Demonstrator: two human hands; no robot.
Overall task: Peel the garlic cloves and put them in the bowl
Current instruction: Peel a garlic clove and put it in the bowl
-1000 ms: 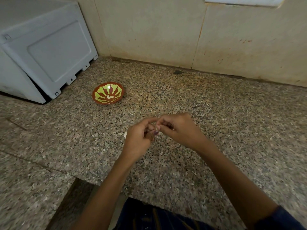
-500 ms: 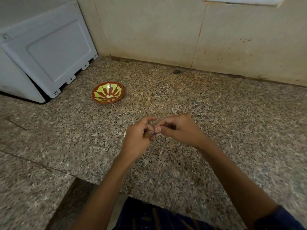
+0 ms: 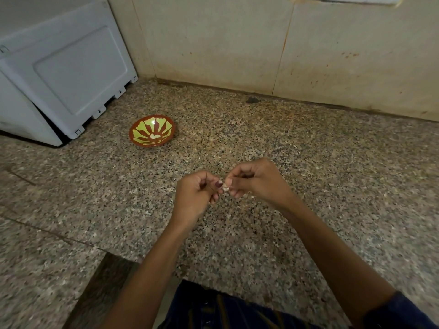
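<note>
The speckled brown-and-grey granite countertop (image 3: 308, 162) fills the view beneath the grip, with a pale grey plastic appliance (image 3: 64, 74) well off to the upper left of it and a stained beige tiled wall (image 3: 237, 43) far behind. Up and to the left of the grip, well apart from it, sits the shallow round red-brown bowl with yellow-green petal pattern (image 3: 152, 131); 1 pale piece, probably a peeled clove, lies at its centre. The 2 hands meet above the counter: the left hand (image 3: 194, 198) has its fingers curled, thumb tip reaching in, and the right hand (image 3: 259, 180) pinches from the other side. Compared with 0.5 s ago the hands have drawn slightly apart and turned, so the small whitish garlic clove (image 3: 225, 187) now shows plainly at the right fingertips, where before it was mostly hidden; I judge the skin is coming away and the peeling is well along. The clove is tiny, pale cream, lumpy, with a bare-looking face towards the camera; whether papery skin clings to its far side cannot be told. Both hands grasp it; the left grip is partly hidden.
</note>
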